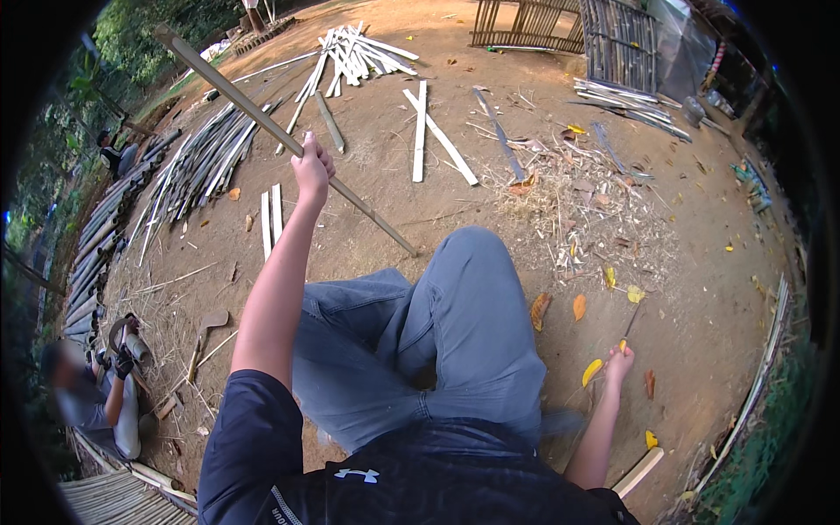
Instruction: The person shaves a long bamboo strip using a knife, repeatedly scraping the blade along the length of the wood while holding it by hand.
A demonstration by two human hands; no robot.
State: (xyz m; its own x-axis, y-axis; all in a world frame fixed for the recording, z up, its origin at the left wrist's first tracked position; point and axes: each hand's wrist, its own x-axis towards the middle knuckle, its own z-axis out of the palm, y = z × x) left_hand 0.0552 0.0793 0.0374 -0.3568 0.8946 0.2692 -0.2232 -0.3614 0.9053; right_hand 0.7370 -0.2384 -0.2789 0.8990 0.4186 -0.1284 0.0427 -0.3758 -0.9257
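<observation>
My left hand [312,169] is wrapped round a long bamboo strip [232,90], raised out in front of me. The strip slants from the upper left down to the right, its lower end close to the ground beyond my knees. Low at my right side, my right hand [619,363] is closed round the handle of what looks like a thin-bladed knife [631,324]. Its blade points away from me and its tip is near a yellow leaf [635,294]. Knife and strip are far apart.
Pale slats [359,57] lie heaped ahead, with dark bamboo strips [201,162] stacked at left. Wood shavings [577,210] cover the ground ahead right. A hatchet-like tool [206,337] lies at left, near a seated, gloved person [96,394]. Slatted bamboo panels [617,44] stand far right.
</observation>
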